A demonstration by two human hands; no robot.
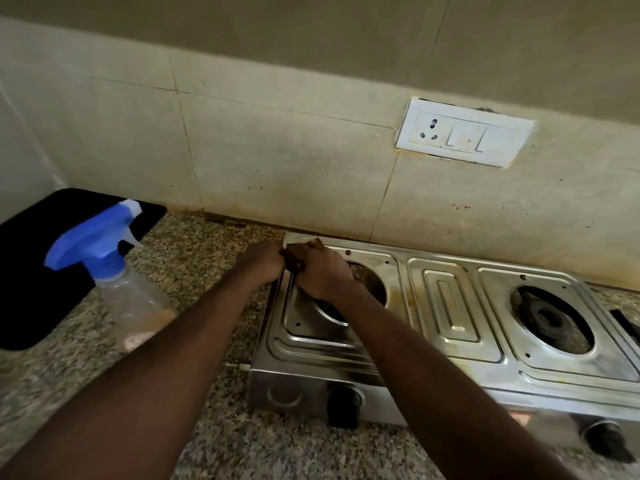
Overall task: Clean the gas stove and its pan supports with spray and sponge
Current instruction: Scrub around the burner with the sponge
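A steel two-burner gas stove point(446, 313) stands on the counter with no pan supports on it. Its left burner opening point(372, 282) is partly hidden by my right wrist, and the right burner point(550, 318) is bare. Both hands meet at the stove's far left corner. My right hand point(323, 271) presses down on a small dark pad point(291, 262), apparently the sponge, mostly hidden under the fingers. My left hand point(264, 261) is closed in a fist against the stove's left edge, touching the pad. The spray bottle point(135, 303), clear with a blue trigger head, stands to the left of my left forearm.
A black tray point(31, 271) lies on the speckled granite counter point(194, 258) behind the bottle. Two black knobs point(343, 407) stick out of the stove's front. The tiled wall runs close behind the stove, with a white socket plate point(464, 133) above it.
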